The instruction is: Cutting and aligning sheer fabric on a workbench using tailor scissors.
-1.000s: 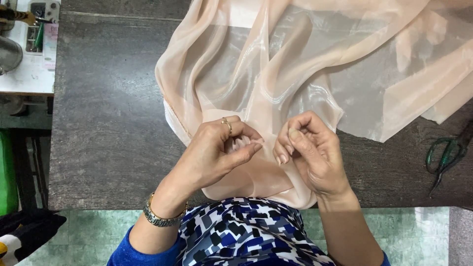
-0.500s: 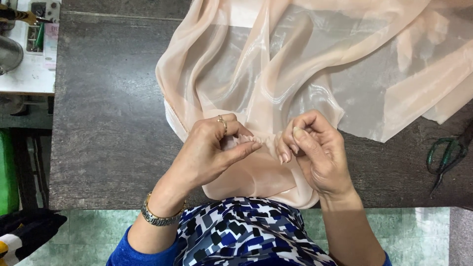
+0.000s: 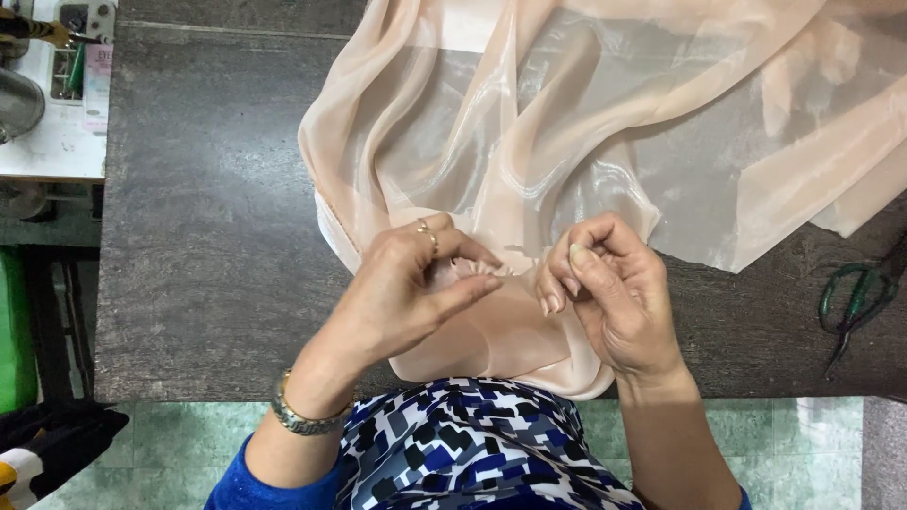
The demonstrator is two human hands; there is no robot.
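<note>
From the head camera, a sheet of thin peach fabric (image 3: 605,142) lies spread and rumpled over a dark table (image 3: 208,236), with its near end drawn down to the table's front edge, just above the person's patterned blue top.

The left hand (image 3: 406,293) pinches a small bunch of that near end: thumb and forefinger are closed together on a little gathered tuft of cloth, and the other fingers curl over it. A ring shows on one finger and a metal bracelet (image 3: 300,416) sits on the wrist.

The right hand (image 3: 605,293) is just beside it, fingers bent inward and pressed close, holding the same gathered bit from the other side. Whether it also holds a needle or thread is too small to tell.

As a judgement, the work looks to be at an early stage: only one small spot at the near edge is gathered, and the folded layers below it and the wide spread beyond lie loose and unworked.

A pair of green-handled scissors (image 3: 855,297) rests at the right of the table, well apart from both hands and untouched. A white sewing machine (image 3: 52,94) stands at the far left.
</note>
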